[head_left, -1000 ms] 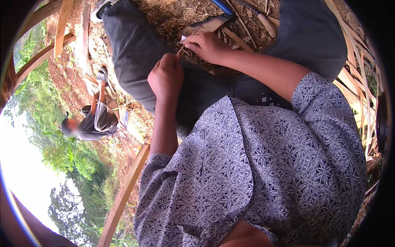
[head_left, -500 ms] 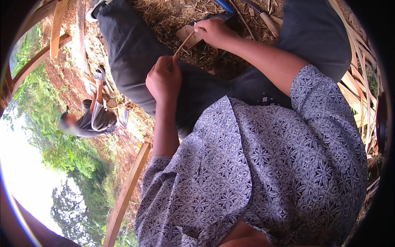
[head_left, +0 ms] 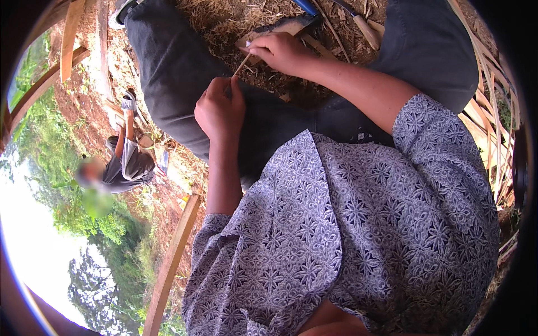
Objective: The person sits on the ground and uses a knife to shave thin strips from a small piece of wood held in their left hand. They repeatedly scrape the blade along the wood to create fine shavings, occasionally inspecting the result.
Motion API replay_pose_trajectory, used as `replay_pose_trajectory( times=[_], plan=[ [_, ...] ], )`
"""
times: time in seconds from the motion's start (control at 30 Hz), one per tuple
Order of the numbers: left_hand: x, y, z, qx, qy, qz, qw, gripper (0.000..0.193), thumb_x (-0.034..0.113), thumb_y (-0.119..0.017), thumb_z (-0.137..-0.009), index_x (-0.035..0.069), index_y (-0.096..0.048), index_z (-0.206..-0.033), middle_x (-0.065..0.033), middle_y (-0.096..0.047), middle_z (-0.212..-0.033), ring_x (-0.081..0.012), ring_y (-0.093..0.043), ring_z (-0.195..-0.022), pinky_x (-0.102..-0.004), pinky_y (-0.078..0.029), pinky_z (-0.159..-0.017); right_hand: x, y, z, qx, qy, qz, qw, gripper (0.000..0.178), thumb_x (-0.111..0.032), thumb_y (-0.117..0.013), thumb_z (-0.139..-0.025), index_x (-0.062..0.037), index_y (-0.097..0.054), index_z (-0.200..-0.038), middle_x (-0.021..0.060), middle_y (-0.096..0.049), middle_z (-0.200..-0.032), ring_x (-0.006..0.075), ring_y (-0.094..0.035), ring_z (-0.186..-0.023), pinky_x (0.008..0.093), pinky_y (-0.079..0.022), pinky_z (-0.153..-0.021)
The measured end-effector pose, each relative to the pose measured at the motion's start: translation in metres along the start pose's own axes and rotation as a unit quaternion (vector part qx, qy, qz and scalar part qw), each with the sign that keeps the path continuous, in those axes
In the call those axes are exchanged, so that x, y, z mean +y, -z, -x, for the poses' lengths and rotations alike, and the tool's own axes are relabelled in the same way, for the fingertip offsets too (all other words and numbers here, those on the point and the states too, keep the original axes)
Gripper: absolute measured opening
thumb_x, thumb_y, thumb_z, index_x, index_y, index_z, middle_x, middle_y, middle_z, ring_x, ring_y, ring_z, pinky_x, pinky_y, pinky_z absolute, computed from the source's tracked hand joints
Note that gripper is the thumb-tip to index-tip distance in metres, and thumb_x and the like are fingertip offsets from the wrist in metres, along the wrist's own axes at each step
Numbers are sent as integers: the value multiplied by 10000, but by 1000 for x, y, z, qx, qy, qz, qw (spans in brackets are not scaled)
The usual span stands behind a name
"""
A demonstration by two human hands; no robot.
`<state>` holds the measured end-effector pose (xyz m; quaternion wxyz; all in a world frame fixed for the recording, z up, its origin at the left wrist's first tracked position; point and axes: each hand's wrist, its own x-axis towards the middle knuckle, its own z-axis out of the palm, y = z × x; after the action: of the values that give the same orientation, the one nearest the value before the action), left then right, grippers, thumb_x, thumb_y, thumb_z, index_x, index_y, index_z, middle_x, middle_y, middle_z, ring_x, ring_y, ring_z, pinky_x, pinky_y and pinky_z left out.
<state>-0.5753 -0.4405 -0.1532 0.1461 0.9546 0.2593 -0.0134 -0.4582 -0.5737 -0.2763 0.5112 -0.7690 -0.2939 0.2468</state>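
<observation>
A thin pale stick (head_left: 241, 67), like a sliver of split wood or bamboo, spans the gap between my hands. My left hand (head_left: 220, 109) is closed in a fist round its near end, above my left thigh. At the far end, the fingers of my right hand (head_left: 283, 53) are pressed together on the stick. A small white thing shows at those fingertips; I cannot make out what it is. Just beyond my right hand, a flat pale piece of wood (head_left: 297, 26) lies by a tool with a blue handle (head_left: 305, 7).
A tool with a wooden handle (head_left: 366, 32) lies on ground strewn with shavings, between my legs. Long split strips (head_left: 493, 140) are piled at the right. A wooden beam (head_left: 174, 263) slants at the lower left. Another person (head_left: 131, 162) sits farther off at the left.
My right hand has slid left and a little nearer along the stick, toward my left hand. More of the pale wood beyond it now shows. My left hand has barely shifted.
</observation>
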Motion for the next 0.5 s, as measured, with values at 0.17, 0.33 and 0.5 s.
replay_pose_trajectory(
  times=[0.17,0.33,0.5],
  plan=[
    [3,3,-6,8,7,-1,1000,175,255,-755,-882,106,-724,-795,-96,-705,-704,-299,-696,-633,-400,-521,-561,-29,1,4,-28,2,-29,999,222,-239,-621,-971,-56,-745,-992,185,-720,-901,352,-699,-953,468,-545,-824],
    [3,2,-5,12,-12,14,1000,170,252,-759,-878,107,-724,-795,-92,-699,-701,-293,-693,-631,-398,-515,-557,54,15,-14,10,-64,71,995,257,-259,-598,-958,-45,-730,-907,180,-709,-833,363,-703,-830,476,-544,-765],
    [6,6,-4,0,-7,10,1000,168,236,-756,-879,106,-713,-781,-79,-695,-700,-291,-686,-624,-397,-506,-549,-38,6,11,-45,40,-58,997,210,-209,-621,-966,-53,-747,-1025,167,-724,-940,361,-693,-936,449,-535,-838]
  ],
)
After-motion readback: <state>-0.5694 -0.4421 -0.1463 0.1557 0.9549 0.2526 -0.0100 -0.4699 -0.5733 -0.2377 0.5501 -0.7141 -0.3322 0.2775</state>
